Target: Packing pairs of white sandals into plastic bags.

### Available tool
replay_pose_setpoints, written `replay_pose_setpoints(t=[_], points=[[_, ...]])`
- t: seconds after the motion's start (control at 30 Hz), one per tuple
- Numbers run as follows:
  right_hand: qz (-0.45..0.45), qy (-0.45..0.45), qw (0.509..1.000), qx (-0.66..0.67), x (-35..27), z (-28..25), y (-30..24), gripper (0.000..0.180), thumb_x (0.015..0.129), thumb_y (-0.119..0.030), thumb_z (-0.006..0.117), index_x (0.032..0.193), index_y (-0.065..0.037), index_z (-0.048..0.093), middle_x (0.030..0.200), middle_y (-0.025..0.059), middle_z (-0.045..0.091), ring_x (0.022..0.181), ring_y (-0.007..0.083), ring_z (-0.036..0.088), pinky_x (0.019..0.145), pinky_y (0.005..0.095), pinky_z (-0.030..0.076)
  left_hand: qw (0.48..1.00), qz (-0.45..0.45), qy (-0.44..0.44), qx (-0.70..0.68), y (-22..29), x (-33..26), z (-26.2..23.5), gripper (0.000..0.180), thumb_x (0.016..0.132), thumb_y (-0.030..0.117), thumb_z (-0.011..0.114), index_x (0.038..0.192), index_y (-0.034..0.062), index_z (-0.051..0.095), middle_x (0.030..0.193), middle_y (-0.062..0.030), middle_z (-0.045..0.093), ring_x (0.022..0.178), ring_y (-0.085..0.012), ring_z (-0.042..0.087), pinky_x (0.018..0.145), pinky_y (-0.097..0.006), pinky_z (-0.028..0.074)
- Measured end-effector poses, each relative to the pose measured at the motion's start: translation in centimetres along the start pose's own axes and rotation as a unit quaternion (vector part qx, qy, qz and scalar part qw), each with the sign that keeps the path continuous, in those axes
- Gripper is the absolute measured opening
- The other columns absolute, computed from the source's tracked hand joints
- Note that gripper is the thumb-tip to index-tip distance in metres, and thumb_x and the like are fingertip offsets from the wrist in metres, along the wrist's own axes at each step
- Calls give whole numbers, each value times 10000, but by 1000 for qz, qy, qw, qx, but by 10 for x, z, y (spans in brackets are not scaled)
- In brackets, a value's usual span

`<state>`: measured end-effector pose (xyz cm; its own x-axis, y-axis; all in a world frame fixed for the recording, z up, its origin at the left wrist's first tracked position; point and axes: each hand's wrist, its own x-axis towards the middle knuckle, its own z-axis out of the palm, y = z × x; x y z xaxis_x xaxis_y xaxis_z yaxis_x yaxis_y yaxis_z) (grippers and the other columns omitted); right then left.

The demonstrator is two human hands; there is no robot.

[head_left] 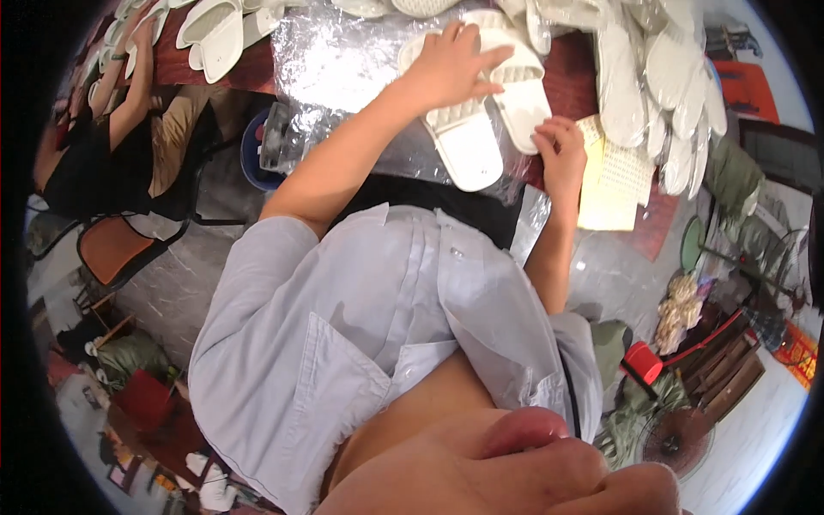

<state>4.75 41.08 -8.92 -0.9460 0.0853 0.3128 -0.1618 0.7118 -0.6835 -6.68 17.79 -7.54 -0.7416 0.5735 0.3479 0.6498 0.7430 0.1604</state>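
- Two white slippers (pixel 469 153) at the near edge of the tabletop (pixel 570 75)
- At least two sheets (pixel 606 213) to their right
- Bagged slippers (pixel 659 77) toward the right edge, too overlapped to count
- One blue bucket (pixel 252 153)

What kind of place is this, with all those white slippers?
Probably a small slipper workshop. White slippers lie on clear plastic under the person's left hand, a big heap of more slippers sits at the right, and another person is near other slippers at the far left.
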Motion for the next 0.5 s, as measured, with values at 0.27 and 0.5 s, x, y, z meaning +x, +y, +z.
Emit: replay_pose_setpoints(t=[0.27,0.5], points=[[-55,-16,998,-29,-12,6,7,116,754,3,703,861,0,660,985,154,610,973,342,553,870,427,439,997,-35,20,-69,1,-17,15,627,864,495,635,1442,312,476,1264,-251,509,1205,-402,463,1005,-500,319],[-44,-36,998,-24,-15,4,5,143,760,1,716,875,-15,633,1018,129,581,998,308,529,868,390,437,995,-36,19,-91,4,-21,11,625,852,476,650,1429,298,492,1250,-241,504,1208,-408,459,1016,-512,315]])
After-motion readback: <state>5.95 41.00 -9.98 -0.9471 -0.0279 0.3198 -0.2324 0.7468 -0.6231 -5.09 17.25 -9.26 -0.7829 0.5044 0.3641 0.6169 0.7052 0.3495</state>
